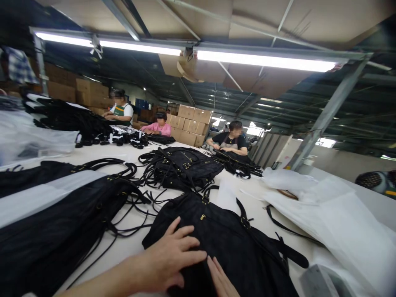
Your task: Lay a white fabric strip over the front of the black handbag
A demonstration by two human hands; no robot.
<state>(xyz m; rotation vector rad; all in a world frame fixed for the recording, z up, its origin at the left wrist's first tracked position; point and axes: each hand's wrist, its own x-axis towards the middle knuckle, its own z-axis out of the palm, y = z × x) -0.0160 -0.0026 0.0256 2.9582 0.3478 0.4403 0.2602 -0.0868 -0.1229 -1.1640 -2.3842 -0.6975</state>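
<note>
A black bag (235,243) with straps, brass-coloured buckles and a small zip pull lies flat on the white table right in front of me. My left hand (173,255) rests on its near left part, fingers spread and palm down. Close beside it, my right hand (221,278) lies on the same bag with its fingers stretched out; the frame's bottom edge cuts off the rest of it. Neither hand grips anything that I can see.
More black bags (71,231) lie at the left, with white sheets and loose cords. Another black bag (185,165) sits just beyond mine. White plastic wrapping (334,214) and a grey box (323,282) are at the right. Several people work across the white table (130,245).
</note>
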